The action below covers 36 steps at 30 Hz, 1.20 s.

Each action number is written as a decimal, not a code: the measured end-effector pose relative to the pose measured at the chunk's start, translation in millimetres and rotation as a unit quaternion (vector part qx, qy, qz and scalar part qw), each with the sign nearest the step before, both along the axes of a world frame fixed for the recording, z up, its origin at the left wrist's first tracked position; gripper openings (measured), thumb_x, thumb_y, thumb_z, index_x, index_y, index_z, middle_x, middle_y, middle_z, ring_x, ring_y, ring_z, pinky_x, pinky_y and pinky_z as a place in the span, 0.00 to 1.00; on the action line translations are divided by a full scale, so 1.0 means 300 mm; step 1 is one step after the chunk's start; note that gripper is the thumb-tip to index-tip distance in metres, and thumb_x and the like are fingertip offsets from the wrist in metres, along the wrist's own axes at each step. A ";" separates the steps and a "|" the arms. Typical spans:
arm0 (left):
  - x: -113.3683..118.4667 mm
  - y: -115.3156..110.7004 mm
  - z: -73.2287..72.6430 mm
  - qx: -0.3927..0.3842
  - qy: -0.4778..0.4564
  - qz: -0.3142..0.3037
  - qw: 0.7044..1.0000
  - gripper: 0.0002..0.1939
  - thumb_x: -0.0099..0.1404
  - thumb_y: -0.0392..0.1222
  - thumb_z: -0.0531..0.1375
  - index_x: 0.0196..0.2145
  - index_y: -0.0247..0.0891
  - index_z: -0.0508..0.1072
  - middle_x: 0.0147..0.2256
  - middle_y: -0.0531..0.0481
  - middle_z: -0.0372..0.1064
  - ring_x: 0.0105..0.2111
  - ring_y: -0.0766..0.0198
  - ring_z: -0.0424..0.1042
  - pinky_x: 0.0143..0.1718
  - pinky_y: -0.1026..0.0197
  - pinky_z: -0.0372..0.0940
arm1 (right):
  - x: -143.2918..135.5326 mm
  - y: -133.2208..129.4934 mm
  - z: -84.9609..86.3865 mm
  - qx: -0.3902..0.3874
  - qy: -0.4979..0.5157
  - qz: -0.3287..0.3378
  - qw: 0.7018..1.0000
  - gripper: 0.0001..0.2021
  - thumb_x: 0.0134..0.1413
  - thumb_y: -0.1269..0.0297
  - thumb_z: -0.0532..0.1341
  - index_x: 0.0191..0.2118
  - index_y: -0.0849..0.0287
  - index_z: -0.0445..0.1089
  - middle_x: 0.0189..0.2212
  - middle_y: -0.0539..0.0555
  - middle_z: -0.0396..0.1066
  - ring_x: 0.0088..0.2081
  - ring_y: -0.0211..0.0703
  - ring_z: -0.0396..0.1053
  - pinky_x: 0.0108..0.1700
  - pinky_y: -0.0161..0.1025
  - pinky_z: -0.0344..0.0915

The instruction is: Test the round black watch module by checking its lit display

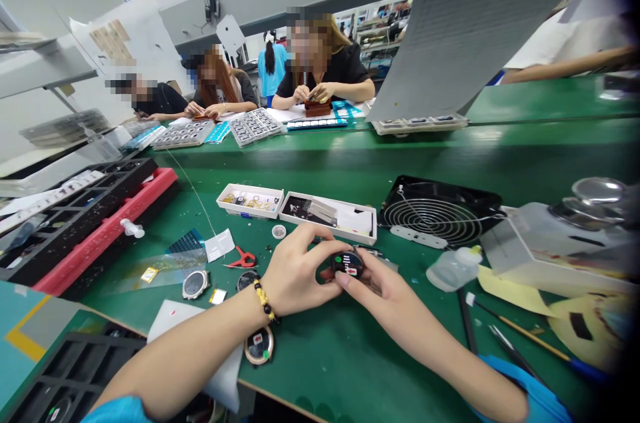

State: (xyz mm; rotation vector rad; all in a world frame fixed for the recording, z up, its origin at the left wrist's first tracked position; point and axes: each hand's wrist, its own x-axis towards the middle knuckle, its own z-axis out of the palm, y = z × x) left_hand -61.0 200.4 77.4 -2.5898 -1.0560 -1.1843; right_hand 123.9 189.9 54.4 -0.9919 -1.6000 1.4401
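Both hands hold one round black part with a green dot and a small red-marked label, above the green table. My left hand, with a beaded bracelet at the wrist, pinches its left side between thumb and fingers. The thumb and fingers of my right hand close on its right side. Below my left wrist lies a round watch-like part with a gold rim. Another dark round part is partly hidden behind the wrist. A silver-rimmed round part lies farther left.
Two white trays of small parts stand behind my hands, with a black fan to their right. Red tweezers lie left. A clear bottle and brush are right. Several people sit across the bench.
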 end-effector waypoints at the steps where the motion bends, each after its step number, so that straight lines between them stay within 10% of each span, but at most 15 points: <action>1: 0.000 0.000 0.001 0.000 0.000 0.001 1.000 0.21 0.56 0.35 0.63 0.49 0.39 0.75 0.44 0.45 0.71 0.42 0.58 0.73 0.42 0.56 0.73 | 0.000 0.000 0.001 0.001 -0.001 -0.001 1.000 0.22 0.63 0.46 0.61 0.57 0.53 0.65 0.52 0.59 0.76 0.53 0.55 0.74 0.56 0.51 0.71; 12: 0.001 -0.001 0.006 0.005 -0.002 -0.011 1.000 0.20 0.57 0.36 0.64 0.49 0.36 0.75 0.43 0.44 0.70 0.42 0.59 0.72 0.42 0.57 0.72 | -0.007 0.000 0.013 0.076 -0.028 -0.072 0.994 0.29 0.51 0.42 0.69 0.54 0.52 0.73 0.42 0.58 0.80 0.48 0.60 0.78 0.52 0.55 0.75; 36: -0.003 -0.001 0.004 -0.012 0.003 -0.007 1.000 0.21 0.57 0.37 0.64 0.49 0.38 0.75 0.44 0.44 0.70 0.43 0.59 0.72 0.42 0.56 0.73 | 0.001 -0.007 0.010 0.008 0.002 0.007 1.000 0.20 0.64 0.51 0.61 0.56 0.54 0.64 0.52 0.58 0.76 0.54 0.56 0.74 0.58 0.53 0.70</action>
